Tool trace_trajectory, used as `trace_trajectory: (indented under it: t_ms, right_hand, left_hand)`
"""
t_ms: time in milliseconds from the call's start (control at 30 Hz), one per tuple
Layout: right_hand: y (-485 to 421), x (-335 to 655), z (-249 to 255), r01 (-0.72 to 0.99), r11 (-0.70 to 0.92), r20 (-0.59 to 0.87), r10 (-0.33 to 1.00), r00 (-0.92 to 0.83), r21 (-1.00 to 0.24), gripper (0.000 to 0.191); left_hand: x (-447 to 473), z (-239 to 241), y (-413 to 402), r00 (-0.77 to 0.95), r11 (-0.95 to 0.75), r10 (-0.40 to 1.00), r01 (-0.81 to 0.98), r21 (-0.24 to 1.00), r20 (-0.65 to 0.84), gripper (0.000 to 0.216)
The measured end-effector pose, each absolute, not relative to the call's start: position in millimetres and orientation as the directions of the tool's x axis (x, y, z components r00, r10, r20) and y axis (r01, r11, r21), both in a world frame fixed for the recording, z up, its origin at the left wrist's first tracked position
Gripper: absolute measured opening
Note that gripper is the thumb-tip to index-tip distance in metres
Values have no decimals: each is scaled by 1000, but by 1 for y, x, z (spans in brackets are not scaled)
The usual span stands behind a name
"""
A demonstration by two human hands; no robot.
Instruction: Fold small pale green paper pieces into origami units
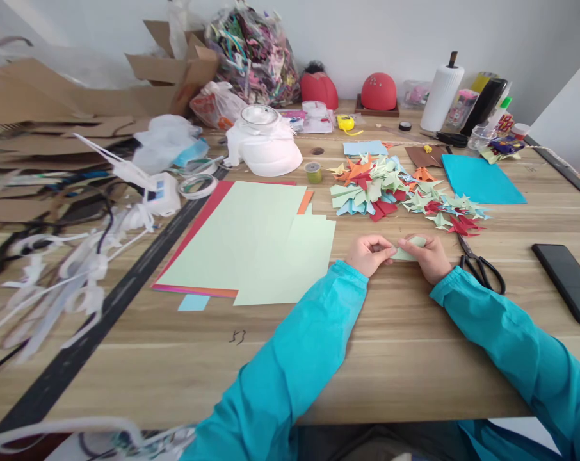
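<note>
Between my two hands is a small piece of pale green paper [404, 255], held just above the wooden table. My left hand [368, 254] pinches its left end between thumb and fingertips. On the other side, my right hand [429, 257] grips it with the thumb on top; the fingers behind are partly hidden. Just beyond lies a pile of folded paper pieces [383, 179] in green, red, orange and blue. Black-handled scissors [482, 266] rest beside my right wrist. Large pale green sheets [242, 237] lie left of my hands, over red and orange ones.
A black phone [566, 282] lies at the right. Bright blue sheets [482, 179] sit behind the scissors. Tangled cables and white strips [88, 275] crowd the left side. Along the wall stand a bag of colourful bits [251, 54], red domes [379, 91] and a white roll [441, 96].
</note>
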State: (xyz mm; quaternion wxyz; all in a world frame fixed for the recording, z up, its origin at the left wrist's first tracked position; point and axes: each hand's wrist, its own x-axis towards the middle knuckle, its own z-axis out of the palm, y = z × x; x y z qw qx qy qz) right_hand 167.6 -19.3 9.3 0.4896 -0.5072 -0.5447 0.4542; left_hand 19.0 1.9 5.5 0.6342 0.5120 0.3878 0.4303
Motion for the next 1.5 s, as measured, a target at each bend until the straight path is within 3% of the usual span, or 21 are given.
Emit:
trace_trajectory:
  t_ms: [200,400,1133,1500]
  right_hand:
    - [-19,169,6,105,4,7,1000,25,-994,38]
    - [-16,171,1,-56,-5,-8,998,68,-998,27]
    - [-17,168,6,88,79,81,997,16,-993,30]
    - [-18,168,7,59,101,102,995,-2,-993,22]
  left_hand:
    - [18,4,3,342,122,937,-140,983,-68,20]
    - [18,-1,8,296,118,954,-238,964,-44,27]
    - [22,-6,5,332,81,943,-142,987,-29,27]
    - [22,-2,4,326,107,943,-93,990,-71,28]
